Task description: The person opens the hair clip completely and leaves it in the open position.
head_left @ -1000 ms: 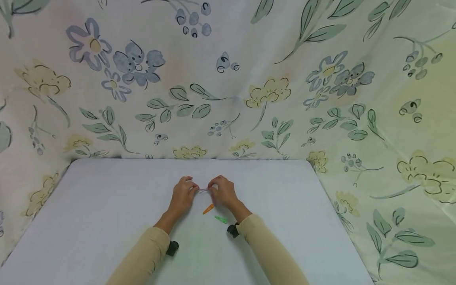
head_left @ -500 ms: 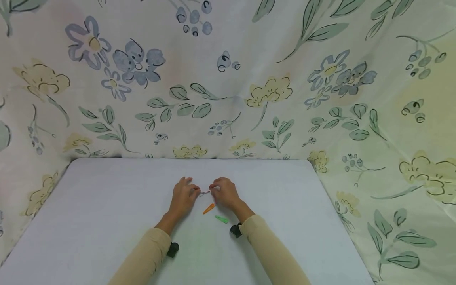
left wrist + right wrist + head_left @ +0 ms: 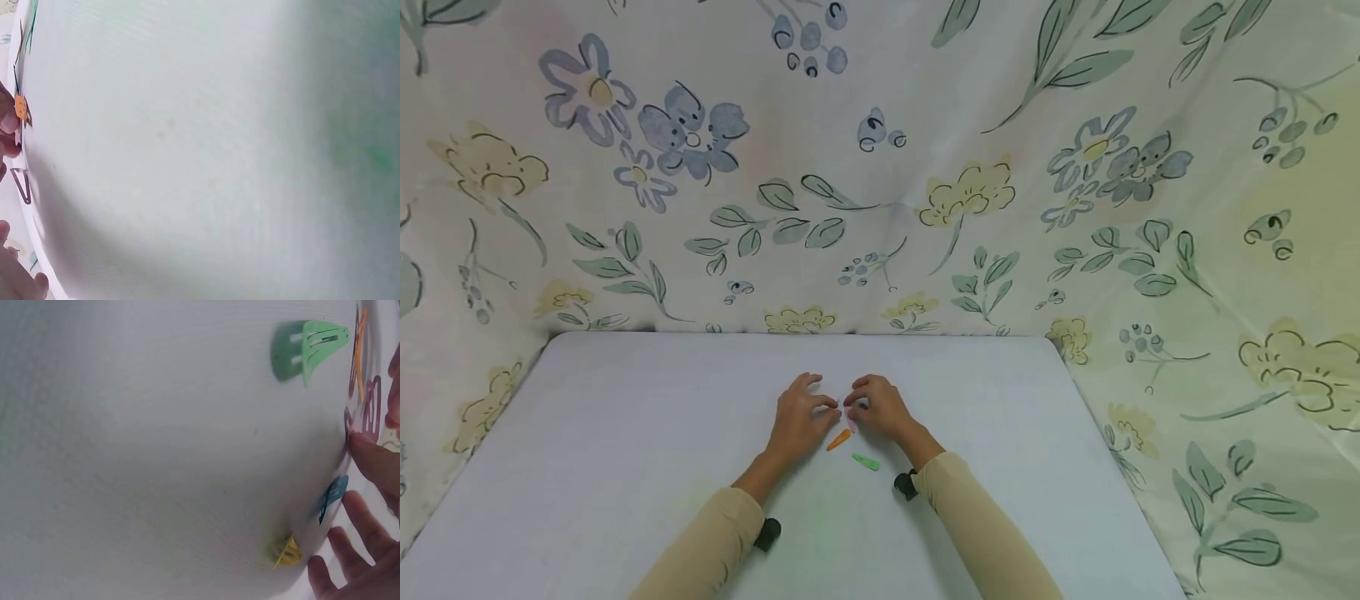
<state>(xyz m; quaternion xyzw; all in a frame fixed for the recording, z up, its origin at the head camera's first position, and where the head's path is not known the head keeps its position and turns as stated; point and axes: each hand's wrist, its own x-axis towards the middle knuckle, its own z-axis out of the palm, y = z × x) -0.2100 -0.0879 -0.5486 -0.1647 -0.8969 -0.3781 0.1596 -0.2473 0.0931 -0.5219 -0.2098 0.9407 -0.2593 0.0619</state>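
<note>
My left hand [image 3: 801, 417] is bent in a pinch, thumb and forefinger close to my right hand [image 3: 883, 408]. Between them a slim pink snap hair clip [image 3: 373, 409] shows in the right wrist view, partly hidden by fingers. In the head view pink [image 3: 851, 422] shows just below my right fingertips. A thin dark-pink looped clip outline [image 3: 22, 186] stands out in the left wrist view; whether it is the same clip I cannot tell. Right in front of the hands lies an orange hair clip [image 3: 838, 440], with a green hair clip [image 3: 866, 462] nearer me.
Under my right hand, a blue hair clip [image 3: 334, 495] and a yellow hair clip [image 3: 289, 553] lie on the white table [image 3: 625, 433]. Floral cloth [image 3: 880, 208] hangs behind and beside the table. Each wrist carries a small black camera.
The hands were apart with a thin pink clip stretched between them; my left hand has since moved right, nearly closing the gap. The orange and green clips lie as before.
</note>
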